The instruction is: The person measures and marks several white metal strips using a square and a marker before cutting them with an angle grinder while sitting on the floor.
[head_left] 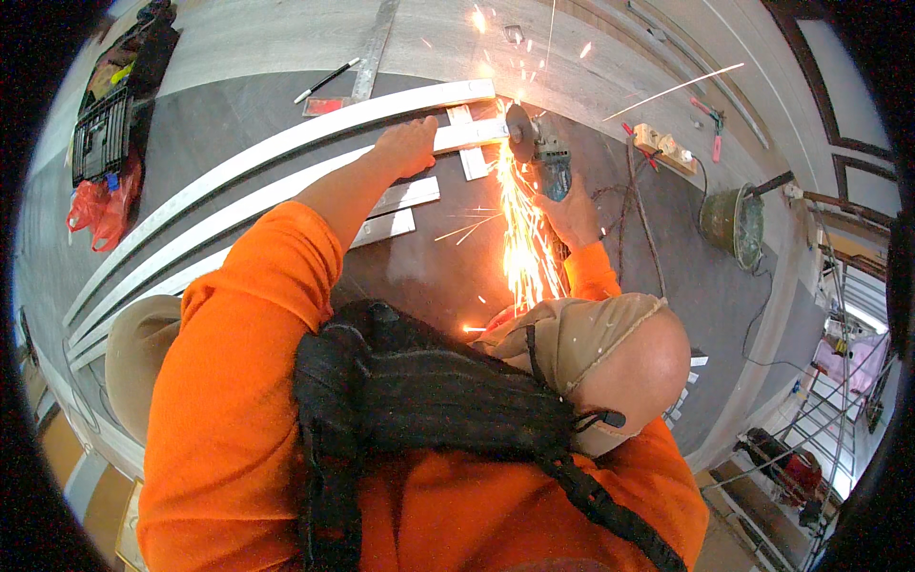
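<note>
My right hand (572,212) grips the body of an angle grinder (551,160). The disc (519,132) meets the right end of a long white metal bar (472,134), and a stream of bright sparks (522,224) sprays from there toward my bent knee. Closed round this bar, a little left of the disc, is my left hand (410,146). A second white bar (381,103) lies beyond it, and shorter-reaching white bars (396,226) lie nearer me. A short white crosspiece (474,164) sits under the bar by the cut.
A square with a red handle (327,107) and a marker pen (327,80) lie beyond the bars. At the far left are a black tool case (102,133) and red plastic bag (100,214). A power strip (664,150), pliers (713,129), cords and a bucket (732,226) are right.
</note>
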Available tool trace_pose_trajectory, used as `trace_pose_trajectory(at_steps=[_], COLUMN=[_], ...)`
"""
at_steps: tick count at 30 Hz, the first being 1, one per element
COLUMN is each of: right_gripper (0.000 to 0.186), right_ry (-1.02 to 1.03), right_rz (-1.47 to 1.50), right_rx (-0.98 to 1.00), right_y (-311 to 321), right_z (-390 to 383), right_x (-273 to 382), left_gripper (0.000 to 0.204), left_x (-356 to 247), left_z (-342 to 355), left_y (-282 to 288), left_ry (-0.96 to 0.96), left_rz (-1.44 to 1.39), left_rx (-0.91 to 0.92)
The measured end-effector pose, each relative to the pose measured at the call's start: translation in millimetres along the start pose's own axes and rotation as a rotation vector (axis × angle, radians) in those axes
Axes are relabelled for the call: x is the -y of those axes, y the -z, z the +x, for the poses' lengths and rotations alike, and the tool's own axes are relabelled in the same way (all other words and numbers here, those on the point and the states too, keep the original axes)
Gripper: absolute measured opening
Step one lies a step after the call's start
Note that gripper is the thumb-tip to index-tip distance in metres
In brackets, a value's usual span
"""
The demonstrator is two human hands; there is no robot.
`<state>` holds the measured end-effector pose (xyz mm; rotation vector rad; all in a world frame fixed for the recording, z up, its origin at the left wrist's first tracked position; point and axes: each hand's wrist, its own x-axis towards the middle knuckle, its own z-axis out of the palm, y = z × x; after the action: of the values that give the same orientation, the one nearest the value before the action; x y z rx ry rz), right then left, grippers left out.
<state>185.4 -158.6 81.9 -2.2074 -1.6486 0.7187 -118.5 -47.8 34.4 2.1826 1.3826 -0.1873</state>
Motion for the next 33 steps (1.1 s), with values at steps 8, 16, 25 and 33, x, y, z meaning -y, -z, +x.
trace_pose_trajectory(at_steps=[8,16,25,33], right_gripper=[0.073,0.082,0.071,0.055], right_ry=[-0.099,0.172,-0.059,0.000], right_rz=[-0.047,0.035,0.068,0.196], right_rx=[0.089,0.003,0.012,-0.063], right_y=[9.3,-1.3,7.2,22.0], right_z=[-2.0,15.0,7.8,-10.2], right_x=[19.1,-11.6,4.0,-7.1], left_gripper=[0.056,0.057,0.069,0.071], left_x=[-2.5,-5.3,1.1,-11.6], left_z=[1.5,3.6,11.3,-11.4], left_y=[0.8,2.6,10.6,30.0], left_ry=[0.034,0.001,0.022,-0.063], left_rz=[-0.001,-0.027,-0.102,0.151], left_rx=[0.019,0.007,0.127,-0.033])
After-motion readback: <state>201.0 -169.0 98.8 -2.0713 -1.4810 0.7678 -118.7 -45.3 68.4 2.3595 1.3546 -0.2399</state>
